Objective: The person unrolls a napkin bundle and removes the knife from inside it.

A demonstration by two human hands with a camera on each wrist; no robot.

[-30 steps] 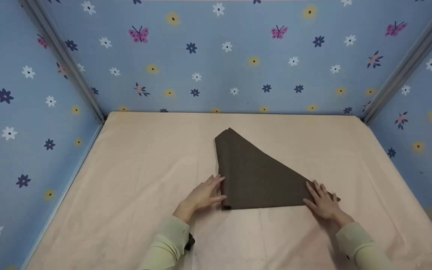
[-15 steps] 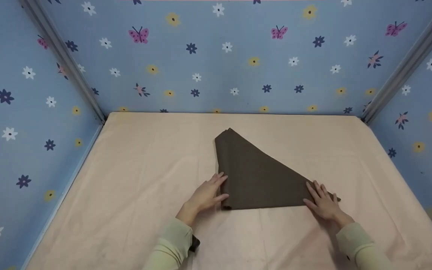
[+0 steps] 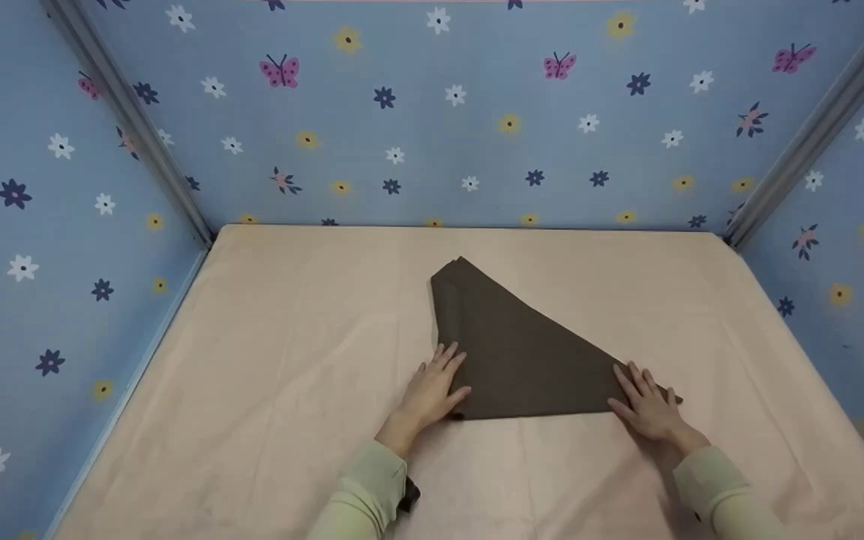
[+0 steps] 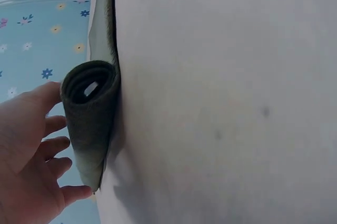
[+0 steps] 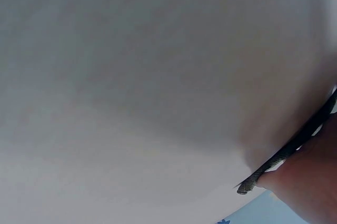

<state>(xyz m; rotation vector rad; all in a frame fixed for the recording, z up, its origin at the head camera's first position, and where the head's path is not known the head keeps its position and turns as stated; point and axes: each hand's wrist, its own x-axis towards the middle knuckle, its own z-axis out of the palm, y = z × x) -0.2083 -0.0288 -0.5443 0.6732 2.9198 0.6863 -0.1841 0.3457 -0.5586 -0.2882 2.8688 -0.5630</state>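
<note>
A dark brown cloth (image 3: 529, 360) lies on the table in a roughly triangular shape, its left edge rolled up. In the left wrist view the roll (image 4: 92, 118) shows its round end, with a small pale glint inside. My left hand (image 3: 428, 394) lies over the rolled edge near its front end, fingers extended and thumb apart. At the cloth's narrow right end, my right hand (image 3: 649, 409) rests with fingers spread on top. The right wrist view catches that cloth's thin edge (image 5: 295, 142) under the fingers.
A pale pinkish cover (image 3: 289, 360) with faint creases spreads over the table. Blue flowered panels (image 3: 439, 135) stand behind it and on both sides, with grey posts (image 3: 132, 127) at the back corners.
My left hand has moved to the right, from the outer side of the roll to over its top. The right hand has stayed in place on the cloth.
</note>
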